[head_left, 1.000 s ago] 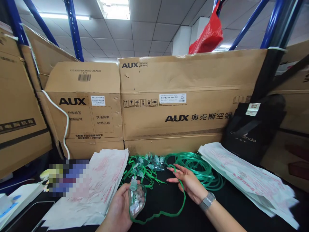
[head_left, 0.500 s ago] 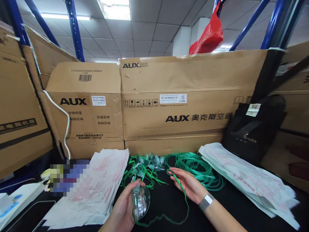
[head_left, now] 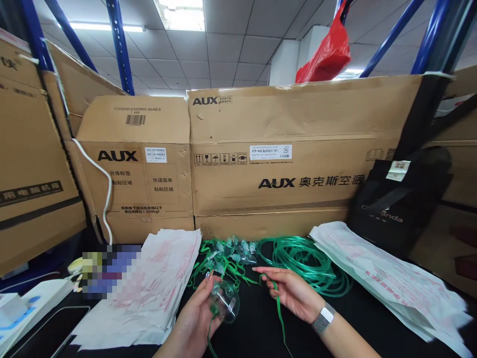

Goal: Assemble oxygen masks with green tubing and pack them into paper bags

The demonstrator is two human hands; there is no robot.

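Note:
My left hand (head_left: 203,308) is closed on a clear oxygen mask (head_left: 226,300), low in the middle of the view. A green elastic strap hangs from the mask's edge below my fingers. To the right, my right hand (head_left: 292,293) pinches a length of green strap (head_left: 280,318) between thumb and fingers, its index finger stretched out to the left. The strap dangles down toward the bottom edge. Just beyond both hands lies a pile of clear masks (head_left: 242,248) with tangled green straps (head_left: 223,266).
Coiled green tubing (head_left: 309,258) lies behind my right hand. Printed white bags (head_left: 141,293) are stacked at left, more white bags (head_left: 387,278) at right. Cardboard boxes (head_left: 298,199) wall the back. A black bag (head_left: 387,204) leans at right; a phone (head_left: 48,333) lies at left.
The mask in my left hand has turned and shifted slightly right and up. My right hand has lowered a little, and its strap now hangs straighter instead of looping toward the mask.

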